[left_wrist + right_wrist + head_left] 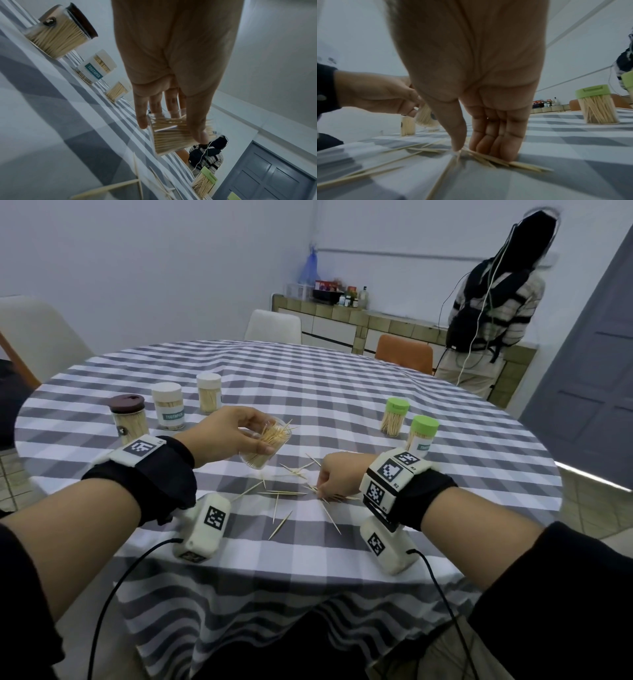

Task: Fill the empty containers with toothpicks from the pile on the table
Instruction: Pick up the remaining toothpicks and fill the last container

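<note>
- Toothpicks (289,495) lie scattered on the checked tablecloth (342,392) between my two hands, near the table's front edge.
- My left hand (233,436) grips a clear open container (265,445), tilted and lifted off the cloth, thumb and fingers curled round it; it is packed with toothpicks, some poking out of the mouth.
- My right hand (337,475) presses down on the pile, thumb (457,129) and fingers (496,135) narrowed, pinching several toothpicks against the cloth.
- Three capped containers (166,409) stand well to the left; two green-lidded ones (395,416) stand to the right.
</note>
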